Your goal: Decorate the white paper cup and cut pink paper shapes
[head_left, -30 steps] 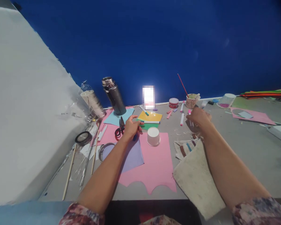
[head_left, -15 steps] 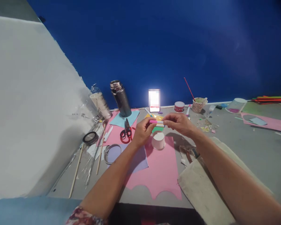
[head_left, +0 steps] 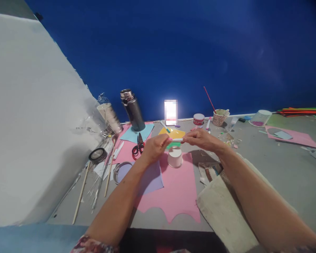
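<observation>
The fingers of the left hand (head_left: 154, 147) are curled shut around the pink end of a marker (head_left: 177, 140), covering most of it, so only a sliver of pink shows at the knuckles. Whether the cap is seated or partly off cannot be made out. The thumb and fingertips of the right hand (head_left: 202, 140) pinch the white end, and just the short white middle of the barrel is bare between the two grips. The marker lies level in the air, left to right, with both hands closed on it. Right under it, at 6 o'clock, an upturned white cup (head_left: 175, 157) stands on a pink sheet (head_left: 183, 191), and the marker appears to be clear of the cup. A lilac sheet (head_left: 154, 177) lies at 8 o'clock from the cup, partly under the left forearm. Red-handled scissors (head_left: 137, 147) lie at 9 o'clock from the left hand, on more pink paper. Beyond them at 11 o'clock stands a dark flask (head_left: 133, 109). A tape roll (head_left: 98, 154) and wooden sticks (head_left: 80, 195) lie farther out at 9 and 8 o'clock. A cloth (head_left: 226, 211) runs under the right forearm at 5 o'clock, its near end cut off by the frame. At 12 o'clock a bright screen (head_left: 170, 111) against the blue wall is blurred out. At 1 o'clock stand a red jar (head_left: 198, 119) and a patterned cup (head_left: 220, 117), with small scraps near them that are too small to tell apart.
</observation>
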`<state>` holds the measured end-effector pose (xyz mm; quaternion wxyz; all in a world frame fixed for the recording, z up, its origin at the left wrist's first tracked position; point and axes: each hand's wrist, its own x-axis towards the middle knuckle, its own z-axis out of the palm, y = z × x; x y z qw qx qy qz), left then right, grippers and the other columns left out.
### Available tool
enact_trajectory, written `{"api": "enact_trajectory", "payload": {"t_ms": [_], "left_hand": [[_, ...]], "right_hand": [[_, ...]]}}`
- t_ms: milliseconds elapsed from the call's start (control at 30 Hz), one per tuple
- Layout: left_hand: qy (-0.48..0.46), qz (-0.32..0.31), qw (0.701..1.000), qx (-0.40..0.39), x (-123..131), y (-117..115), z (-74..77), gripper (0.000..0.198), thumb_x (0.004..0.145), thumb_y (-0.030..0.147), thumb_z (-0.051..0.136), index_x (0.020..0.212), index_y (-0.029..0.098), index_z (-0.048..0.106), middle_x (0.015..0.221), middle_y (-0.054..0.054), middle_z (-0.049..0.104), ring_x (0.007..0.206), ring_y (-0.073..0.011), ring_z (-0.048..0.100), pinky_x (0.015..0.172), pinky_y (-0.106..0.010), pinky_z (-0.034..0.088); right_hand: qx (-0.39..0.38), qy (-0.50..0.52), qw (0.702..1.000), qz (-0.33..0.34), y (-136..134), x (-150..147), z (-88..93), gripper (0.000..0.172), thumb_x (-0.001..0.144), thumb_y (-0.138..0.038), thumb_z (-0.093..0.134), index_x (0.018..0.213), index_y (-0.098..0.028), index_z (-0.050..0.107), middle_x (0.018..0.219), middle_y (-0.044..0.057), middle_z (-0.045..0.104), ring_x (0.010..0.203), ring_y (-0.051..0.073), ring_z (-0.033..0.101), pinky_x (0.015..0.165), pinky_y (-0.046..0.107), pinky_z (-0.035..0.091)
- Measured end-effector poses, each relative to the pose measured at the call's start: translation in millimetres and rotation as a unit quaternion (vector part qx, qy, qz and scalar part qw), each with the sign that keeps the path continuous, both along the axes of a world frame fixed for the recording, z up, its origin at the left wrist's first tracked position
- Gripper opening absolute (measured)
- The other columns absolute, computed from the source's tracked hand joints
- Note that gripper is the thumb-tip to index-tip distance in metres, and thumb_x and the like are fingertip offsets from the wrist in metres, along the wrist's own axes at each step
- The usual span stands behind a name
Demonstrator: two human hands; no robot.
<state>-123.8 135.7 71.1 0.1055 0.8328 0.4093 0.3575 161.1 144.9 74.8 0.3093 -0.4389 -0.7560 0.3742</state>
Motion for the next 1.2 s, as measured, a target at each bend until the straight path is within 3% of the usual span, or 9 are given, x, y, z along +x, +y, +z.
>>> {"api": "enact_trajectory", "payload": {"t_ms": [100, 167, 400, 500, 600, 867, 933, 1067, 1200], "left_hand": [[-0.112, 0.112, 0.987, 0.01, -23.8, 12.3, 10.7, 0.041, 0.105, 0.046, 0.041, 0.072, 0.023, 0.051, 0.06, 0.002, 0.05, 0.059, -0.0157, 0.047, 0.06, -0.027, 0.037], [-0.115, 0.142, 0.983, 0.003, -26.5, 18.7, 10.2, 0.037, 0.103, 0.043, 0.043, 0.072, 0.023, 0.051, 0.064, 0.0, 0.053, 0.064, -0.0172, 0.05, 0.064, -0.028, 0.039], [0.015, 0.042, 0.989, -0.138, -3.3, 13.3, -20.8, 0.01, 0.073, 0.029, 0.077, 0.072, 0.025, 0.068, 0.083, -0.009, 0.069, 0.086, -0.0293, 0.063, 0.085, -0.039, 0.048], [0.037, -0.01, 0.979, -0.201, -13.6, 3.3, -10.8, 0.053, 0.059, 0.023, 0.087, 0.111, 0.026, 0.076, 0.127, -0.013, 0.069, 0.122, -0.0386, 0.059, 0.105, -0.047, 0.043], [0.024, -0.098, 0.944, -0.315, -10.9, -6.4, -0.2, 0.085, 0.059, 0.032, 0.093, 0.139, 0.028, 0.064, 0.146, -0.013, 0.06, 0.131, -0.0379, 0.056, 0.106, -0.047, 0.045], [-0.07, -0.094, 0.917, -0.381, 23.9, -12.6, -22.0, 0.05, 0.062, 0.027, 0.089, 0.108, 0.02, 0.07, 0.109, -0.008, 0.072, 0.102, -0.0297, 0.065, 0.086, -0.038, 0.05], [-0.195, -0.119, 0.88, -0.416, 21.3, -11.6, -18.8, 0.055, 0.064, 0.03, 0.09, 0.114, 0.019, 0.071, 0.111, -0.009, 0.073, 0.102, -0.0283, 0.066, 0.088, -0.037, 0.051], [-0.483, -0.137, 0.718, -0.483, 15.6, -11.7, -4.5, 0.062, 0.076, 0.056, 0.082, 0.123, 0.018, 0.067, 0.112, -0.012, 0.074, 0.097, -0.0286, 0.073, 0.088, -0.043, 0.056], [-0.555, -0.109, 0.624, -0.54, 16.4, -16.1, -5.3, 0.056, 0.087, 0.061, 0.068, 0.122, 0.017, 0.066, 0.094, -0.01, 0.073, 0.083, -0.0273, 0.075, 0.079, -0.043, 0.059]], "right_hand": [[0.008, 0.103, 0.99, -0.1, 8.3, 23.9, -1.5, 0.045, 0.084, -0.059, 0.069, 0.085, -0.015, 0.08, 0.056, -0.004, 0.043, 0.054, 0.011, 0.034, 0.052, 0.028, 0.022], [-0.003, 0.185, 0.977, -0.101, 10.9, 27.2, -3.9, 0.048, 0.086, -0.061, 0.067, 0.088, -0.014, 0.079, 0.054, -0.006, 0.037, 0.052, 0.01, 0.03, 0.052, 0.028, 0.022], [-0.106, 0.244, 0.963, -0.036, 9.8, 1.0, -18.3, 0.047, 0.08, -0.039, 0.076, 0.122, -0.019, 0.073, 0.06, -0.006, 0.054, 0.052, 0.009, 0.038, 0.051, 0.024, 0.026], [-0.127, 0.284, 0.95, -0.044, 11.7, 2.6, -19.9, 0.046, 0.073, -0.033, 0.079, 0.116, -0.018, 0.075, 0.063, -0.004, 0.06, 0.053, 0.008, 0.04, 0.051, 0.024, 0.028], [-0.152, 0.305, 0.939, -0.048, 11.8, 4.3, -17.4, 0.044, 0.068, -0.032, 0.083, 0.11, -0.019, 0.078, 0.068, -0.001, 0.067, 0.052, 0.008, 0.044, 0.05, 0.024, 0.031], [-0.2, 0.368, 0.908, -0.023, 4.2, 5.1, -13.0, 0.046, 0.064, -0.031, 0.088, 0.109, -0.02, 0.08, 0.08, 0.005, 0.077, 0.06, 0.01, 0.055, 0.053, 0.024, 0.039], [-0.189, 0.389, 0.902, -0.01, 2.1, 4.0, -11.2, 0.047, 0.064, -0.035, 0.09, 0.108, -0.02, 0.079, 0.083, 0.005, 0.077, 0.061, 0.012, 0.056, 0.054, 0.025, 0.039], [-0.116, 0.43, 0.895, -0.031, -4.9, -12.4, -1.8, 0.044, 0.067, -0.051, 0.088, 0.096, -0.022, 0.074, 0.067, 0.001, 0.067, 0.054, 0.012, 0.047, 0.052, 0.027, 0.037], [-0.011, 0.409, 0.908, -0.095, -20.1, -38.9, 8.5, 0.041, 0.08, -0.065, 0.075, 0.085, -0.026, 0.063, 0.055, -0.005, 0.049, 0.048, 0.012, 0.038, 0.049, 0.029, 0.033]]}}
